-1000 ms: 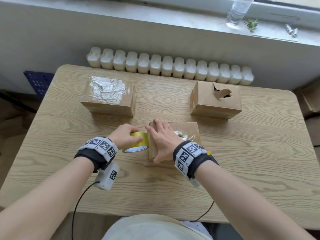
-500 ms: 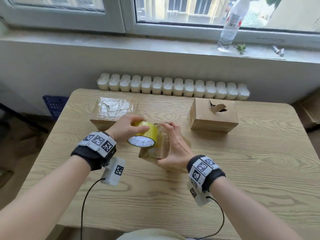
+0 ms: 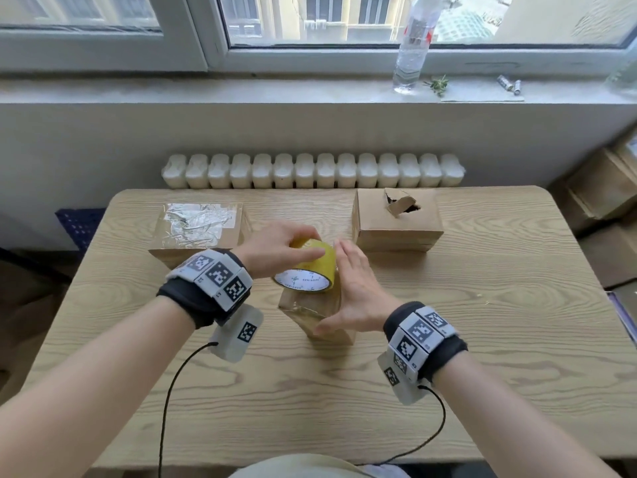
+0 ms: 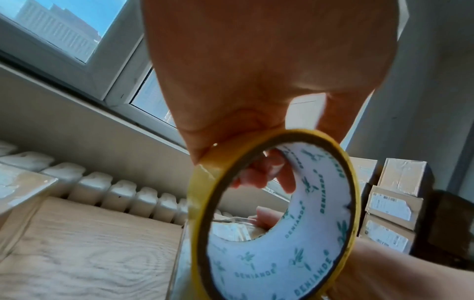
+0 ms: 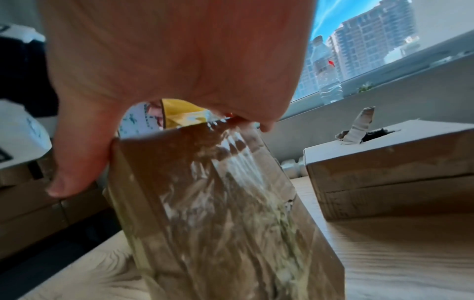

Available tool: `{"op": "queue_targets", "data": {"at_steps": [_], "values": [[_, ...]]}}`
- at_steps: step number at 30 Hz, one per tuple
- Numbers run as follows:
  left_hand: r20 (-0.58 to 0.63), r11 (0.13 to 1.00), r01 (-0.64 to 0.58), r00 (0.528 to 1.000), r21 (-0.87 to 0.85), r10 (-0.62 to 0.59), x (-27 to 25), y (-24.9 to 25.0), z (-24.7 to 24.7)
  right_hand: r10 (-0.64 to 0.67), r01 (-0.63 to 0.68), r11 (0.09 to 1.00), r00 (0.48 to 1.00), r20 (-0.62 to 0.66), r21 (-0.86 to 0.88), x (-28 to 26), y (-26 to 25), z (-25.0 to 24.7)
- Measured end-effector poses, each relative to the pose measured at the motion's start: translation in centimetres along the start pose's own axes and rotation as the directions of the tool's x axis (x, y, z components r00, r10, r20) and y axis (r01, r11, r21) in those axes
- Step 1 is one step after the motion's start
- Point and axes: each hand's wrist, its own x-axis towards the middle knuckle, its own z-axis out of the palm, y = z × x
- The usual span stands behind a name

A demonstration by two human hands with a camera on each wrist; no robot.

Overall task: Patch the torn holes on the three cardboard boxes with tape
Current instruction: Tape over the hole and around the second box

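The head view looks from above, forward and down, over the table (image 3: 482, 339) toward the window (image 3: 310, 19) in the upper part of the frame; both forearms enter from the lower corners. The left wrist view sits very near the left hand (image 4: 256, 71), looking up along it and through the tape roll (image 4: 271, 219) at the lower centre. The right wrist view is close under the right hand (image 5: 166, 60), facing the standing box (image 5: 218, 213) at the centre. All three views share the roll; head and right wrist views share the torn box (image 5: 384, 162) and the bottle (image 5: 327, 67) at the upper right.
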Motion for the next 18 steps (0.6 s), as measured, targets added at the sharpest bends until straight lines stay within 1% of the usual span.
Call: {"op": "queue_targets", "data": {"at_steps": [3, 5, 7, 9, 12, 14, 16, 18], "values": [[0.023, 0.986, -0.03, 0.999, -0.163, 0.034, 0.0, -0.2, 0.1, 0.018, -0.019, 1.0, 1.0, 0.024, 0.021, -0.2, 0.9, -0.7], [0.034, 0.98, -0.048, 0.998, -0.191, 0.056, 0.1, -0.2, 0.3, 0.002, -0.003, 0.999, 0.999, 0.032, 0.034, -0.4, 1.4, -1.1], [0.045, 0.984, -0.052, 0.997, -0.171, 0.06, 0.2, -0.2, 0.4, -0.016, 0.015, 0.999, 0.999, 0.031, 0.039, -0.5, 1.8, -1.3], [0.04, 0.991, -0.044, 0.998, -0.129, 0.049, 0.2, -0.3, 0.2, -0.026, 0.025, 0.999, 0.999, 0.027, 0.037, -0.6, 2.1, -1.3], [0.003, 1.0, -0.02, 1.0, -0.008, 0.02, 0.3, -0.8, -0.6, -0.023, 0.022, 0.999, 1.0, 0.017, 0.049, -0.9, 2.8, -1.4], [0.005, 0.997, -0.008, 1.0, 0.072, 0.008, 0.3, -1.5, -0.9, -0.025, 0.024, 0.998, 0.999, 0.023, 0.054, -1.1, 3.1, -1.5], [0.019, 0.981, 0.032, 0.999, 0.19, -0.036, 0.3, -2.3, -1.1, -0.025, 0.023, 0.998, 0.999, 0.033, 0.053, -1.1, 3.3, -1.7], [0.03, 0.963, 0.071, 0.996, 0.259, -0.081, 0.1, -3.2, -1.1, -0.032, 0.029, 0.998, 0.999, 0.042, 0.055, -1.3, 3.4, -1.7]]}}
